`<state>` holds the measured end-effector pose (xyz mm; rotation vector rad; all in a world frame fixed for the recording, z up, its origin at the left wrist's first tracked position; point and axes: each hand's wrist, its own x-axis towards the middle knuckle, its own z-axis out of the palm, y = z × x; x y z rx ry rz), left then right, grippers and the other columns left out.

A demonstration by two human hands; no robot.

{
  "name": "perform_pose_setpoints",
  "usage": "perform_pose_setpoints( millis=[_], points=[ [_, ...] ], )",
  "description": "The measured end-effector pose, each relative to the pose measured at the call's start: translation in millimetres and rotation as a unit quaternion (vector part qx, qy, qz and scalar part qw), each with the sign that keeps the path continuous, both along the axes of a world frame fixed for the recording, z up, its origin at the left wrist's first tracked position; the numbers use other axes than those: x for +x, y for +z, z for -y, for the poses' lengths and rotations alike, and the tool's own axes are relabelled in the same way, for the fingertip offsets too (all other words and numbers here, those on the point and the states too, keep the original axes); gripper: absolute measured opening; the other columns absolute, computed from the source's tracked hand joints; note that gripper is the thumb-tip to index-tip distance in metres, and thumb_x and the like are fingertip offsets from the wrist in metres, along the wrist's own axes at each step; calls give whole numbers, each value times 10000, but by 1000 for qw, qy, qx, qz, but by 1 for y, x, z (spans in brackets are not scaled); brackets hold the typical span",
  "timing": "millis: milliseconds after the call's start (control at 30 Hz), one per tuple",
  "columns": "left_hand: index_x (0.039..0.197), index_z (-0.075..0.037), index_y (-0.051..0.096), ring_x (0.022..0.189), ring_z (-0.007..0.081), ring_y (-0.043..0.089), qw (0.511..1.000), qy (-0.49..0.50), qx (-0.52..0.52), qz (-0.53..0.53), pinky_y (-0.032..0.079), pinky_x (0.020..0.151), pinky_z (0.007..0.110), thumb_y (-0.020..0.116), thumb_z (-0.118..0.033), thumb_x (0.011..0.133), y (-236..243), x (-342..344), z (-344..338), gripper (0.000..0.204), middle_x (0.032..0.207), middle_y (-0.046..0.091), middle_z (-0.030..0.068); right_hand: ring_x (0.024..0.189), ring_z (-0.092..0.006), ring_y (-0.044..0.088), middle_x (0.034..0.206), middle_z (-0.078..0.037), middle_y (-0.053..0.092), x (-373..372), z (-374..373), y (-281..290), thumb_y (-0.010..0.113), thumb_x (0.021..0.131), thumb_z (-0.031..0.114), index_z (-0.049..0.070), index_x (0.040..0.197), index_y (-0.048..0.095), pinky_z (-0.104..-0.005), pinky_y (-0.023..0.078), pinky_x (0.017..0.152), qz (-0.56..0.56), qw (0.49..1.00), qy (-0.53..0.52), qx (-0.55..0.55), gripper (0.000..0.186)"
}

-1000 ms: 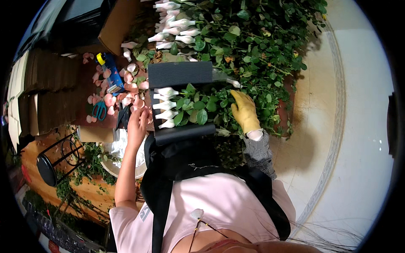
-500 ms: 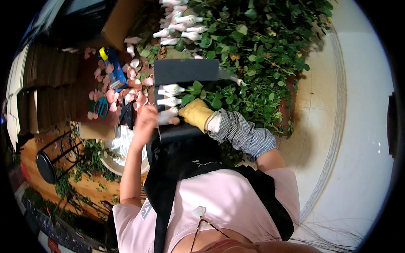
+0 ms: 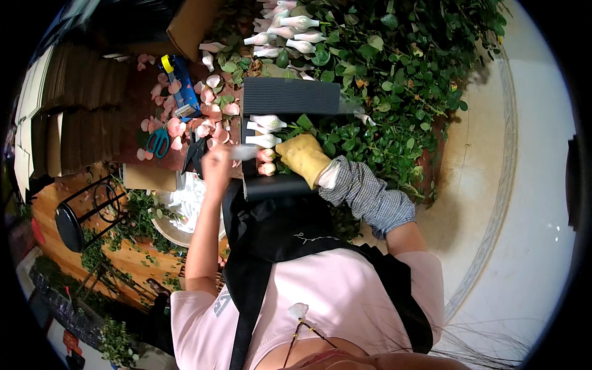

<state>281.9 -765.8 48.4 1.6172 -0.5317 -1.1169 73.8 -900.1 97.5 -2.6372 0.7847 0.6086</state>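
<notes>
Head view: gloved right hand (image 3: 302, 158) clamped on rose stems (image 3: 266, 161) in the black tray (image 3: 290, 95). Bare left hand (image 3: 217, 161) pinches a white sleeve (image 3: 242, 152). Best keep stems bunched, draw the sleeve off straight.

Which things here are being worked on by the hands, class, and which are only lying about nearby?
In hand:
left hand pulling a white net sleeve
gloved right hand on the roses
black tray with sleeved buds

Lying about:
teal scissors
loose pink petals
black stool
cardboard box
</notes>
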Motion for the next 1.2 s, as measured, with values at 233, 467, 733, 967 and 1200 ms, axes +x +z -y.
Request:
perform_pose_setpoints(
  millis=[233, 467, 733, 967, 1200],
  points=[
    [919, 58, 597, 799, 296, 668, 965, -82, 0, 249, 503, 713, 401, 655, -212, 970, 12, -9, 19, 281, 869, 696, 170, 741, -295, 707, 746, -96, 711, 4, 13, 55, 701, 861, 291, 101, 854, 697, -433, 554, 691, 89, 993, -58, -56, 190],
    [824, 12, 610, 757, 399, 645, 925, -124, -45, 357, 481, 684, 456, 659, -167, 942, 29, -28, 31, 220, 807, 650, 213, 781, -272, 727, 811, -94, 740, 15, 17, -3, 618, 900, 244, 99, 876, 732, -419, 563, 701, -58, 995, -45, -65, 185],
    [938, 28, 623, 677, 180, 598, 980, -91, 17, 174, 496, 664, 331, 658, -145, 919, 18, 16, 19, 177, 718, 618, 148, 642, -244, 699, 684, -48, 704, 1, 10, 53, 626, 912, 238, 114, 1036, 702, -407, 521, 585, 41, 989, -16, -140, 191],
    [1033, -61, 672, 871, 427, 665, 918, -130, 13, 375, 524, 740, 471, 662, -274, 942, 20, -35, 66, 232, 862, 690, 197, 644, -208, 703, 713, -33, 730, 5, 19, -12, 623, 870, 197, 159, 733, 715, -412, 487, 616, -11, 977, -70, -202, 170],
    [892, 33, 655, 713, 193, 635, 988, 119, -5, 98, 513, 702, 341, 613, -94, 906, 16, 26, 18, 134, 797, 687, 81, 712, -258, 705, 753, -61, 730, -3, 27, -19, 656, 862, 288, 124, 785, 712, -421, 505, 647, 76, 966, -112, -219, 189]
  ],
)
